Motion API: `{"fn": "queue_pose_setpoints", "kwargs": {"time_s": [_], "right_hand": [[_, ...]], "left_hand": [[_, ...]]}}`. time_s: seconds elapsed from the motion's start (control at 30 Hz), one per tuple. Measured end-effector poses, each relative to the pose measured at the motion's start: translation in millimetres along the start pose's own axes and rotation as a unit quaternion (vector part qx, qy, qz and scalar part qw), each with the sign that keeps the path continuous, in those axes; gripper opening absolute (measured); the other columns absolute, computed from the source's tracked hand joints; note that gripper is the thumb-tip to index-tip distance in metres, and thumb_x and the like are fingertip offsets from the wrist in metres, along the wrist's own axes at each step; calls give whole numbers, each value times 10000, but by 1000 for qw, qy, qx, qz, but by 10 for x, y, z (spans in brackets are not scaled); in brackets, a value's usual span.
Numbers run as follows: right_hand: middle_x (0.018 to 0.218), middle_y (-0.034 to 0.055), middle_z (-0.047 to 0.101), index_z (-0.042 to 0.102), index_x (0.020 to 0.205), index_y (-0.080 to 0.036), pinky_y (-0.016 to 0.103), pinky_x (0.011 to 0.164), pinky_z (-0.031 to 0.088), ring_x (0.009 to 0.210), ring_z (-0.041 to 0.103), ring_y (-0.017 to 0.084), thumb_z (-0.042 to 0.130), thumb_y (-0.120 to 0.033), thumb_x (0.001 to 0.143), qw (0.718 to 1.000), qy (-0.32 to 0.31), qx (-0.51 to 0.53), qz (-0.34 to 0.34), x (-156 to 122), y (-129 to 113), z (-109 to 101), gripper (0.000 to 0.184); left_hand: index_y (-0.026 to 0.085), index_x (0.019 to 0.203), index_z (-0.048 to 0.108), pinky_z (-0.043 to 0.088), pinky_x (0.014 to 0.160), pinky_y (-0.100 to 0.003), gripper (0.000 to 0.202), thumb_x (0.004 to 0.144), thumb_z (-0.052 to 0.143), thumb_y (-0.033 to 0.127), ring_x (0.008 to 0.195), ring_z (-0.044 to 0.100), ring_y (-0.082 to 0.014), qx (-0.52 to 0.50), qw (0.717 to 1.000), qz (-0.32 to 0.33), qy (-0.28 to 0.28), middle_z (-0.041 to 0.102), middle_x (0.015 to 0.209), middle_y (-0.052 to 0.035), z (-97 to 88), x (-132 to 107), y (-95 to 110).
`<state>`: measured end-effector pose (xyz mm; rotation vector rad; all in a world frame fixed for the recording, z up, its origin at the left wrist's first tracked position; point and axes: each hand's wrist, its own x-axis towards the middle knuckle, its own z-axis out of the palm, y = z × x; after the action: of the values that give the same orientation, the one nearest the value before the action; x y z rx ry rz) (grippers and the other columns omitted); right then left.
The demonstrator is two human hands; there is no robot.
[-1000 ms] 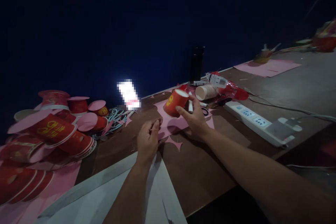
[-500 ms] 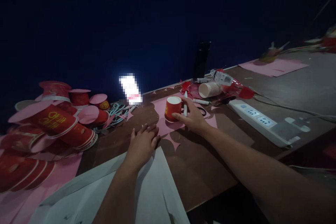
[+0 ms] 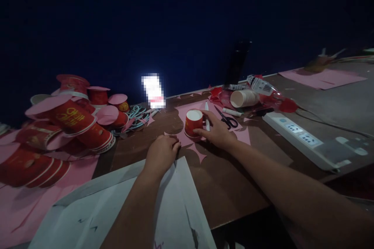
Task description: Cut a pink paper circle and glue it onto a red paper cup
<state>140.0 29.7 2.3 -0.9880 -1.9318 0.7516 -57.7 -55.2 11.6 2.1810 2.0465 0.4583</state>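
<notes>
Progress, judged from the head view, looks well advanced. A heap of red cups (image 3: 73, 124), many capped with pink paper discs, lies well off to the outer side of the left hand (image 3: 161, 155). One red cup (image 3: 193, 123) stands alone on the pink sheet (image 3: 181, 116), just ahead of that hand. The right hand (image 3: 217, 134) grasps a white pen (image 3: 206, 118), upright between its fingers, with the barrel close against the cup's side and the fingertips touching the cup's foot. Whether this cup is mouth-up or mouth-down I cannot tell. The left hand is loosely clenched, its fingertips pressed down at the near edge of the pink sheet. Rounded bites are missing from that sheet's edges, so discs seem to have been cut from it. The lone cup carries no disc, and a sleeve of plain cups (image 3: 244, 98) beyond the right hand looks unused. Scissors (image 3: 226, 118) lie just past the right hand's knuckles.

The surface is a brown table (image 3: 228, 186) in dim light. White paper (image 3: 122, 206) lies under the left forearm, and a power strip (image 3: 304, 138) lies to the outer side of the right hand. A second pink sheet (image 3: 321, 78) sits far beyond the strip. Behind everything is a dark blue wall (image 3: 175, 27), with a bright blurred patch (image 3: 153, 91) at its foot, ahead of the left hand.
</notes>
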Motion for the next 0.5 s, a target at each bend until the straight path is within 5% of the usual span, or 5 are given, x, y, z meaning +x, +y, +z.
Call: {"fn": "queue_pose_setpoints", "kwargs": {"time_s": [0.5], "right_hand": [[1157,61,590,463,1230,-226,373,891,439,1042,560,232,720,-321,670,1000,-17,-11,-11,-22,-3,52,623]], "left_hand": [[203,729,664,352,631,-267,276,858,439,298,771,559,-162,11,1000,4,-24,668,825,-36,-76,-34,59]]}}
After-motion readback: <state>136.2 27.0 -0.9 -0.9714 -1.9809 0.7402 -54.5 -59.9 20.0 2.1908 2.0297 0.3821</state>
